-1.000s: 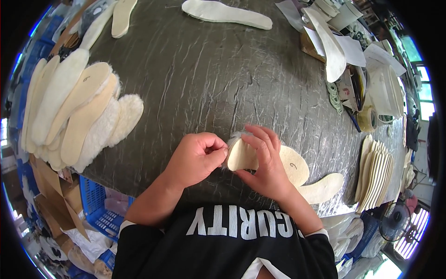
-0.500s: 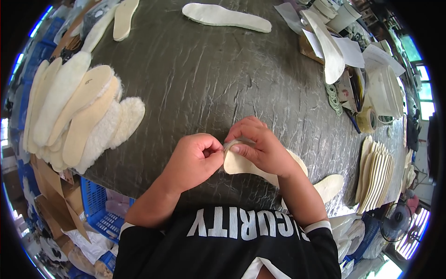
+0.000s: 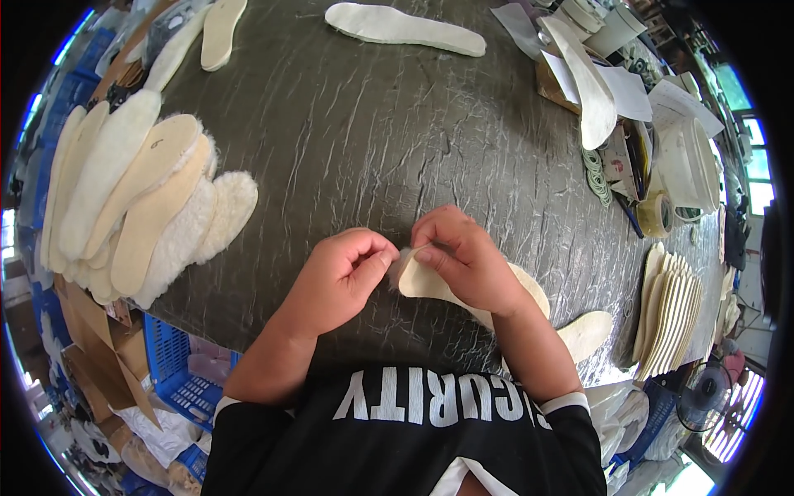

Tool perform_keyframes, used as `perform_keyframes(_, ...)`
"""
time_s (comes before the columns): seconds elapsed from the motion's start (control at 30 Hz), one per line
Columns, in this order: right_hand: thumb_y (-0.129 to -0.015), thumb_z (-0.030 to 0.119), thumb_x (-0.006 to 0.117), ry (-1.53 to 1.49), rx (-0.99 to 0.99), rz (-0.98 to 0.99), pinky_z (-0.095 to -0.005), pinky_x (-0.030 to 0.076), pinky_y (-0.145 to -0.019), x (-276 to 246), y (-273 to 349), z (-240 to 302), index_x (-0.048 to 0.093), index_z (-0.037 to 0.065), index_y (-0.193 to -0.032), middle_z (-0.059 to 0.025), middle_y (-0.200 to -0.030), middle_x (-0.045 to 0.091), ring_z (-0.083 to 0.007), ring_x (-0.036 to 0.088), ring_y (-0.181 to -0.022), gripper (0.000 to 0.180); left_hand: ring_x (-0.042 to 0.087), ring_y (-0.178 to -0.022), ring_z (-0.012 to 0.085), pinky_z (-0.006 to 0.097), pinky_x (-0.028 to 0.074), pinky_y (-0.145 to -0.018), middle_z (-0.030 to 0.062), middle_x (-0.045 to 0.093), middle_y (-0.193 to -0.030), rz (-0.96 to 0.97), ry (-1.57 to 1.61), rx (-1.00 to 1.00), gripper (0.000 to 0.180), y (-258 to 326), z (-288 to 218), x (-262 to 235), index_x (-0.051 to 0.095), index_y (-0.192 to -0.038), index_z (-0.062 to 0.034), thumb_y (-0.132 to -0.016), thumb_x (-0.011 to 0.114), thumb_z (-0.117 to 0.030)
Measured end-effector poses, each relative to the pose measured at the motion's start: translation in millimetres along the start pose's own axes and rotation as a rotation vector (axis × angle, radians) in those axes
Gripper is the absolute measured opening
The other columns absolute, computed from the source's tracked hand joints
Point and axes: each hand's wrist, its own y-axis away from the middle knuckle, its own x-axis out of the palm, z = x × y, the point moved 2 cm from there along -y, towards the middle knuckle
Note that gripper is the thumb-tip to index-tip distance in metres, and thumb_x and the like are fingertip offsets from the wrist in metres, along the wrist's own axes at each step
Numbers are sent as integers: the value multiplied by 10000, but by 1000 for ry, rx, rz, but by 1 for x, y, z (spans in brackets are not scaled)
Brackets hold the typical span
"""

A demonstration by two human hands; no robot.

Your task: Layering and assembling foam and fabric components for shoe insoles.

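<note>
Change: insole now lies lower and flatter under the right hand than a second ago, when its toe end stood up between the two hands; both hands have drawn closer together at that toe end.
Left hand: left hand is curled, thumb and forefinger pressed together at the fuzzy edge of the insole's toe, pinching a bit of fleece or a thin layer there; exactly what the tips grip is too small to tell.
Right hand: fingers bent and pressed down on the insole's tan top face, holding it to the table.
Insole place: near edge of the table, just in front of the person, toe pointing left, heel hidden under the right wrist.
Meaning: work looks to have gone from lifting the piece to picking or peeling at its tip, the right hand acting as a clamp.
Around: second insole just right of the right forearm; fleece insole stack at left; flat stack at right; one white insole far across.
</note>
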Motion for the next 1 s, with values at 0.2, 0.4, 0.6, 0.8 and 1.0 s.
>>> perform_keyframes(0.2,-835,54,661,25,-5,-21,-345,410,-875,-3,1,3,595,50,-878,-64,-939,612,-226,553,-933,79,541,-716,54,214,448,-626,17,606,-853,80,19,34,236,-1,2,5,665,-961,5,-795,786,-111)
perform_keyframes(0.4,-714,174,793,75,-35,-73,-375,304,-990,-16,9,9,654,88,-994,-42,-1002,651,-224,574,-1049,324,580,-719,84,234,474,-636,50,627,-836,15,-4,49,107,2,15,1,663,-869,35,-792,733,12)
perform_keyframes(0.6,-660,172,817,36,329,171,-363,476,-820,-29,18,-8,683,36,-1029,-126,-920,695,-276,663,-862,415,570,-740,91,226,463,-650,54,628,-868,-47,132,74,83,8,37,-6,651,-839,47,-796,723,45)
perform_keyframes(0.8,-721,224,776,-2,306,84,-368,498,-700,-23,23,-17,699,41,-979,-149,-844,687,-293,660,-772,325,569,-773,101,230,468,-699,58,622,-887,-75,199,40,106,8,47,-9,644,-874,52,-828,726,3)
perform_keyframes(1.0,-772,164,758,19,292,92,-322,488,-689,-16,18,-14,695,25,-936,-124,-770,669,-246,646,-689,225,573,-834,113,251,478,-724,83,615,-985,-153,122,193,259,4,37,-5,631,-991,40,-825,763,-108)
